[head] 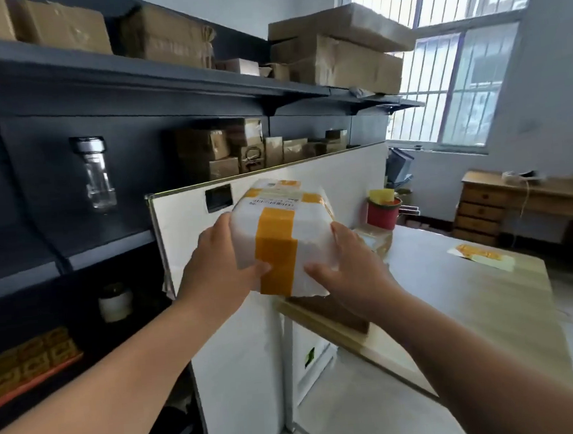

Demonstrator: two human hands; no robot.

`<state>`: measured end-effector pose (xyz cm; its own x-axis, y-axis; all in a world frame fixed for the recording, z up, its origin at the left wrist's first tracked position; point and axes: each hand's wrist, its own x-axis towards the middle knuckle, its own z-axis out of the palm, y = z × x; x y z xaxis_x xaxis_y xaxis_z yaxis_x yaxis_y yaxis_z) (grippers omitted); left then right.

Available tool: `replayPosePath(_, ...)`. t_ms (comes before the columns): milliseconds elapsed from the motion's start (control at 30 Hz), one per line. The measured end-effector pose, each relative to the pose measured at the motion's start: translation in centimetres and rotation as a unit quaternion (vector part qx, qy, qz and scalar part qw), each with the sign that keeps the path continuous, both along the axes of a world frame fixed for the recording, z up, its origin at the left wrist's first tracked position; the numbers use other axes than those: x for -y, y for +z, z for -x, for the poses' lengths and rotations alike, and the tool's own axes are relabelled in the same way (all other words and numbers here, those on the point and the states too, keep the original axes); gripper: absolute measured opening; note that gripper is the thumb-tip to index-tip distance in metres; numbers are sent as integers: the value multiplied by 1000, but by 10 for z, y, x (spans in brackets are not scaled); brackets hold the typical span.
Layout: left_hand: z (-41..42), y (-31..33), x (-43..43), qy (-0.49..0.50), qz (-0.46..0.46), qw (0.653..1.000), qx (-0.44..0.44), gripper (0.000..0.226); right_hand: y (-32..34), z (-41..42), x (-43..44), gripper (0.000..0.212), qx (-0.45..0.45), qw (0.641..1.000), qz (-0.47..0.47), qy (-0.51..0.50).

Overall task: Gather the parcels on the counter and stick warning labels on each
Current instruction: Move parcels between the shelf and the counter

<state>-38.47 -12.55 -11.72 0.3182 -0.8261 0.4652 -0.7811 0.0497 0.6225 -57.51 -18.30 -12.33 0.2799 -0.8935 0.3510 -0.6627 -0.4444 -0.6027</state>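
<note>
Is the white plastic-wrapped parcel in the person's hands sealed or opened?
Sealed, as far as shown: unbroken yellow tape bands cross the white parcel on top and front; its underside is hidden.

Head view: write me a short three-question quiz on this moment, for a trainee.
1. True or false: the white parcel is bound with blue tape.
2. Which hands hold the parcel? A. the left only. B. the right only. C. both.
3. Fill in: the cup beyond the parcel is ___ in colour.

Key
1. False: the tape is yellow.
2. C: the left hand and the right hand each grip one side.
3. Red.
</note>
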Motion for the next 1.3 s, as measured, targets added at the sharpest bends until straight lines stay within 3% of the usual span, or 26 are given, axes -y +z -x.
replayPosePath(467,-3,-32,229,-141,-67,988,-11,83,-43,1,182,75,-3,988,-47,-145)
replayPosePath(633,19,-48,309,-170,-88,981,-5,79,-58,22,246,64,10,984,-61,-169)
replayPosePath(1300,131,-151,674,-107,-203,973,27,86,-164,134,617,72,-37,980,-121,-154)
